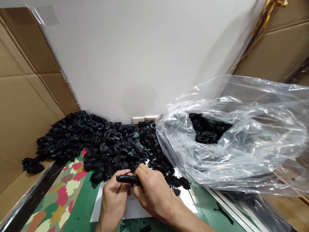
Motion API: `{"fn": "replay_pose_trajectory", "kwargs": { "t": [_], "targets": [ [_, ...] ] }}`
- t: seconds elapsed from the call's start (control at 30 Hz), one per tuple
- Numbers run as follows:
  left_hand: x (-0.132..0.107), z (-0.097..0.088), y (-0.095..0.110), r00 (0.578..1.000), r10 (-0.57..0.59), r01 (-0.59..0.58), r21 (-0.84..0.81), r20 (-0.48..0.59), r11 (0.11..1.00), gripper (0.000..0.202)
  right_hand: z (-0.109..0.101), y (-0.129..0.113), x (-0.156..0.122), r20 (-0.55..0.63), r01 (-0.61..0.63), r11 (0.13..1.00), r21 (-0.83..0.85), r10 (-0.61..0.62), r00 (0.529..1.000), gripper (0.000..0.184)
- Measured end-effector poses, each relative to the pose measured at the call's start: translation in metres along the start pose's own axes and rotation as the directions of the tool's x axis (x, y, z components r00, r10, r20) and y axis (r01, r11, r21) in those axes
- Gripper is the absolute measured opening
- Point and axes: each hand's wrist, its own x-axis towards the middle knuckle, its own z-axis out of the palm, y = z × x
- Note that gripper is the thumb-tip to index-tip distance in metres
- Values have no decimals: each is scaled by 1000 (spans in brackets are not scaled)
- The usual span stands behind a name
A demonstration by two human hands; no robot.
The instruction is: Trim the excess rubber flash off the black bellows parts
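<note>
My right hand (154,190) is closed around a short black stick-like tool (127,179), whose blunt end points left across my left hand. Close beside it, my left hand (116,188) is closed with thumb and fingers pinched together; what it holds, if anything, is hidden. Both hands are over a white sheet (137,207) lying on the green work surface. Just beyond them spreads a large heap of black ribbed rubber pieces (120,145), some ring-shaped, with ragged flaps. A few black scraps (177,192) lie right of my right hand.
A clear plastic bag (253,158) at the right holds more black ribbed pieces (207,129). Cardboard (26,87) stands at the left, and a pale wall (145,58) rises behind the heap. A camouflage-patterned sheet (60,196) covers the left of the green surface (82,206).
</note>
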Motion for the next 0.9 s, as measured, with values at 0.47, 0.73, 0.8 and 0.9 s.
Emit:
{"fn": "replay_pose_trajectory", "kwargs": {
  "t": [0.47, 0.73, 0.8, 0.9],
  "targets": [
    [-8, 0, 16, 979, -144, 200, -580, 141, 789, 41, -13, 31, 15, -205, -307, 867, 393, 408, 890, 13],
    [-2, -1, 16, 981, -144, 193, -626, 128, 756, 45, -9, 17, 14, 105, -317, 636, 704, 348, 932, 15],
    [0, -1, 13, 980, -173, 197, -657, 103, 728, 47, -4, 14, 14, 169, -292, 520, 803, 272, 948, 20],
    [1, -1, 8, 973, -221, 205, -650, 59, 732, 50, 4, 7, 13, 221, -279, 323, 904, 203, 954, 39]
  ]
}}
